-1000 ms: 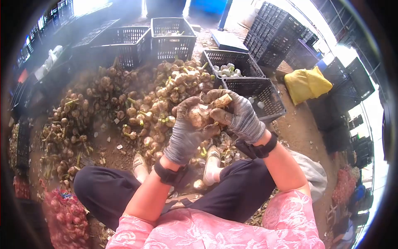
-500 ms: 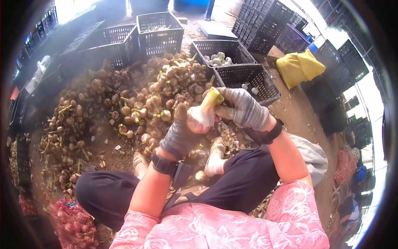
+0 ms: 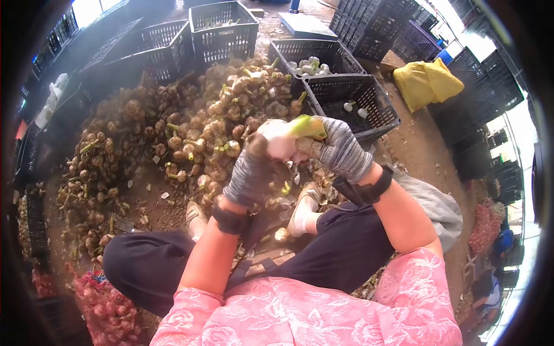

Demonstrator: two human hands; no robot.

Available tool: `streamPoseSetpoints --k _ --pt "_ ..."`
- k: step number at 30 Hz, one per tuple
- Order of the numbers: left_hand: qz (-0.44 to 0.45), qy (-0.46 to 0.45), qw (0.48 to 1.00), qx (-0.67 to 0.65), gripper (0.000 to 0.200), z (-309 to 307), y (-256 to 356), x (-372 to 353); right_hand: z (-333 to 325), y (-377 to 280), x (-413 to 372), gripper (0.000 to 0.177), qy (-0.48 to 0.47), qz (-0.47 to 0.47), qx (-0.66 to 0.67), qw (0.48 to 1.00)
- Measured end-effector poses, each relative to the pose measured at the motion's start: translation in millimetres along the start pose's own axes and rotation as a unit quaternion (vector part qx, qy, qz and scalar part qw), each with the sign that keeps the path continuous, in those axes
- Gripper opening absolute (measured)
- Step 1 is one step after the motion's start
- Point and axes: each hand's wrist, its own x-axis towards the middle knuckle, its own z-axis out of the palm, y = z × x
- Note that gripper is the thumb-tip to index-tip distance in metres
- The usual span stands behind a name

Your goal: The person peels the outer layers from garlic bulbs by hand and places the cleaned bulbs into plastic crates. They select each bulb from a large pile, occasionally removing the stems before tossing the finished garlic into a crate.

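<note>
Between my two gloved hands is a garlic bulb [image 3: 279,138], its white skin showing and a thick green-yellow stem pointing right. My left hand [image 3: 252,170], in a grey knit glove, closes around the bulb's left side. My right hand [image 3: 340,151], gloved the same way, grips the stem end, with the thumb against the neck. Below the hands, loose papery skins [image 3: 320,179] lie on the ground near my feet. Just beyond, a large heap of unpeeled garlic [image 3: 213,127] spreads out to the left.
Ahead on the right, a black crate [image 3: 381,124] holds a couple of white bulbs, and another crate [image 3: 346,52] behind it holds several. More crates [image 3: 224,46] stand behind the heap. A yellow sack [image 3: 427,85] lies at right; a red net bag of garlic [image 3: 107,305] sits at lower left.
The garlic has moved slightly up and tipped, so its stem now points right rather than upward. Both hands have risen a little with it. The view has shifted slightly.
</note>
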Motion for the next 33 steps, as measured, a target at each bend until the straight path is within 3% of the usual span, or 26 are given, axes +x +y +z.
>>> streamPoseSetpoints --k 1,2,4,5,6,8,9,10,12,13,17,18,20,21,22,23,24,26,27,29,30,33 --pt "-0.048 0.026 0.998 0.041 0.073 -5 -4 -1 0 -1 0 0.023 -0.018 -0.004 -0.023 1.000" --pt "-0.050 0.029 0.997 0.041 0.073 -8 -7 -1 2 -1 -1 0.023 -0.018 -0.002 -0.020 1.000" --pt "-0.016 0.091 0.993 0.074 0.076 -9 -11 2 7 -1 -2 0.023 -0.019 0.081 0.065 0.994" --pt "0.026 0.077 0.994 0.072 0.069 -2 -11 1 8 -5 -2 0.024 -0.032 0.124 0.153 0.980" --pt "0.022 0.078 0.994 0.073 0.069 -3 -14 0 9 -3 -3 0.024 -0.030 0.127 0.155 0.979" --pt "0.157 0.127 0.944 0.262 0.058 -7 -20 1 9 0 -2 0.025 -0.077 0.125 0.159 0.976" --pt "0.103 0.132 0.984 0.062 0.061 -19 -23 5 11 3 -1 0.024 -0.075 0.106 0.203 0.970" --pt "0.103 0.133 0.984 0.062 0.061 -23 -18 3 10 -1 1 0.024 -0.076 0.106 0.205 0.970" --pt "-0.015 0.071 0.990 0.122 0.060 -24 -4 -3 0 -15 4 0.021 -0.088 0.206 0.254 0.941" --pt "0.037 0.100 0.994 0.033 0.055 -7 -3 -5 -4 -15 7 0.017 -0.075 0.215 0.253 0.940" --pt "-0.004 0.066 0.998 -0.013 0.067 -11 3 -5 -19 -1 12 0.019 -0.016 0.186 0.267 0.945" --pt "-0.005 0.068 0.998 -0.014 0.067 -18 1 -4 -34 12 12 0.017 0.062 0.118 0.215 0.967" --pt "-0.021 -0.010 0.996 -0.090 0.074 -34 -3 -2 -49 12 12 0.025 0.020 0.199 0.074 0.977" --pt "-0.025 -0.008 0.997 -0.077 0.075 -37 -4 -2 -58 35 6 0.031 -0.102 0.198 -0.120 0.967" --pt "-0.025 -0.009 0.997 -0.077 0.075 -32 -4 -4 -63 57 0 0.038 -0.218 0.186 -0.308 0.907" --pt "0.005 0.018 0.999 -0.034 0.073 -24 -3 -6 -51 39 1 0.045 -0.319 0.256 -0.503 0.761" --pt "0.034 0.045 0.998 0.009 0.071 -19 -3 -6 -50 43 -19 0.046 -0.246 0.193 -0.596 0.739" --pt "0.015 0.050 0.997 0.057 0.068 -26 -5 -6 -50 13 -5 0.046 -0.204 0.219 -0.395 0.869" --pt "0.021 0.052 0.993 0.103 0.065 -24 -6 -5 -40 6 -3 0.042 -0.127 0.200 -0.422 0.875" --pt "0.032 0.033 0.985 0.166 0.060 -27 -13 -1 -31 -1 -5 0.046 -0.093 0.159 -0.205 0.961" --pt "0.031 0.029 0.985 0.165 0.060 -27 -15 0 -24 -2 -6 0.047 -0.065 0.162 -0.058 0.983" --pt "0.000 0.013 0.967 0.254 0.065 -13 -15 -2 -8 -16 -3 0.038 -0.080 0.147 0.037 0.985"
